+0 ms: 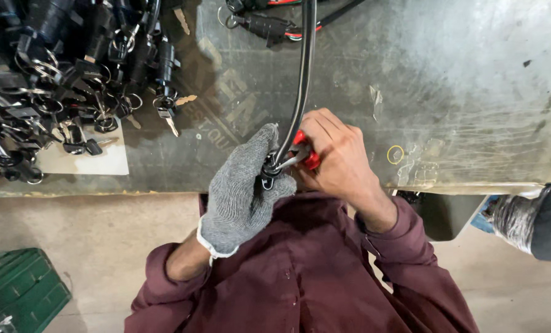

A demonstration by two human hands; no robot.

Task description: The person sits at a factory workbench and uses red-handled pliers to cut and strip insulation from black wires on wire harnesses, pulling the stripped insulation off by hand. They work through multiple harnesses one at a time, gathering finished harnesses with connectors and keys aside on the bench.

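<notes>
My left hand (244, 191), in a grey knit glove, is closed around the near end of a thick black cable (301, 80) at the bench's front edge. The cable runs away from me across the bench. My bare right hand (337, 157) grips a red-handled tool (307, 154) whose metal tip meets the cable end between both hands. The fitting at the cable end is mostly hidden by my fingers.
A worn metal bench top (448, 92) carries a heap of black key switches with keys and rings (66, 80) at far left. A wired black connector (266, 26) lies at the top. A green crate (19, 287) sits on the floor lower left. Another person's sleeve (534, 219) shows at right.
</notes>
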